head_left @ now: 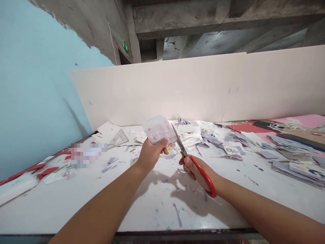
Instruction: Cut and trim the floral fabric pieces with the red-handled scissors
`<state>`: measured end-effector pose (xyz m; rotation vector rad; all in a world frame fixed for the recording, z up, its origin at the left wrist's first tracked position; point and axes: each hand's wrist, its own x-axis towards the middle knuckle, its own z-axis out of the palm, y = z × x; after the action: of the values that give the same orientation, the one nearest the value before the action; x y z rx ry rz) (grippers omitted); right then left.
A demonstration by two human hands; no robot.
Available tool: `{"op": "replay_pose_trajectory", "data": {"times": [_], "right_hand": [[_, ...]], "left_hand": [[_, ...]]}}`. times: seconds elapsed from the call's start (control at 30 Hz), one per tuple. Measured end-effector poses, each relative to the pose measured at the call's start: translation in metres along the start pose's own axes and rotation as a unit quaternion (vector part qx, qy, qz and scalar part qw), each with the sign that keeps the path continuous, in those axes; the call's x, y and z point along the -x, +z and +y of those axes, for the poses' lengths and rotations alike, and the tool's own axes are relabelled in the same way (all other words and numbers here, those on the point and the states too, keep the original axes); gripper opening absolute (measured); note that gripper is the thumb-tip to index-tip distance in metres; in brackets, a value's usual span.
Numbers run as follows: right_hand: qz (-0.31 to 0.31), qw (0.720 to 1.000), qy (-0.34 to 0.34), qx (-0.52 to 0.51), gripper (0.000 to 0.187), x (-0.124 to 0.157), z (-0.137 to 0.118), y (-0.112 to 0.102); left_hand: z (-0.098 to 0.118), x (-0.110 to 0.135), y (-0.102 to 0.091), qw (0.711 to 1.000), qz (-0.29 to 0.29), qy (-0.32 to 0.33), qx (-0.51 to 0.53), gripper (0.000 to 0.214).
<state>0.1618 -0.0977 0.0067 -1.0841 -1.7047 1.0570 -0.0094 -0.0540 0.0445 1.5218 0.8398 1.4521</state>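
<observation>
Between the thumb and fingers of my left hand (151,152) is a pale, thin piece of paper (159,128) with faint marks on it, held up above the table. My right hand (194,169) grips a pair of scissors (207,178) with red handles, the metal blades pointing up and to the left. The blade tips come close to the right edge of the paper; whether they touch it I cannot tell. Narrow paper offcuts (177,215) lie on the table below my hands.
Scrap paper covers the white table (101,206). A clear set square (118,138) rests at the back left. Stacks of cut grey pieces (299,169) and red and pink sheets (299,120) lie on the right. A white partition (177,91) stands behind, with a blue wall (38,84) at left.
</observation>
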Motion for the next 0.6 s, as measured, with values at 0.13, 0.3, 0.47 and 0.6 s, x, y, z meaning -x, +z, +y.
{"op": "replay_pose_trajectory", "data": {"times": [0.13, 0.3, 0.47, 0.6], "right_hand": [[0.002, 1.000, 0.012, -0.018, 0.053, -0.0011, 0.0025, 0.0009], [0.007, 0.999, 0.030, -0.040, 0.053, -0.0023, 0.0058, 0.0016], [0.015, 0.998, 0.033, -0.044, 0.054, -0.0010, 0.0029, 0.0034], [0.009, 0.998, 0.043, -0.052, 0.052, 0.0002, 0.0003, 0.0052]], "left_hand": [[-0.0004, -0.0003, -0.0001, 1.000, -0.004, 0.004, 0.014, 0.024], [-0.0026, -0.0007, -0.0003, 1.000, -0.002, 0.008, 0.008, 0.024], [-0.0021, -0.0005, -0.0004, 1.000, -0.004, 0.001, 0.012, 0.022], [0.0006, 0.0002, -0.0003, 1.000, -0.005, -0.011, 0.027, 0.021]]}}
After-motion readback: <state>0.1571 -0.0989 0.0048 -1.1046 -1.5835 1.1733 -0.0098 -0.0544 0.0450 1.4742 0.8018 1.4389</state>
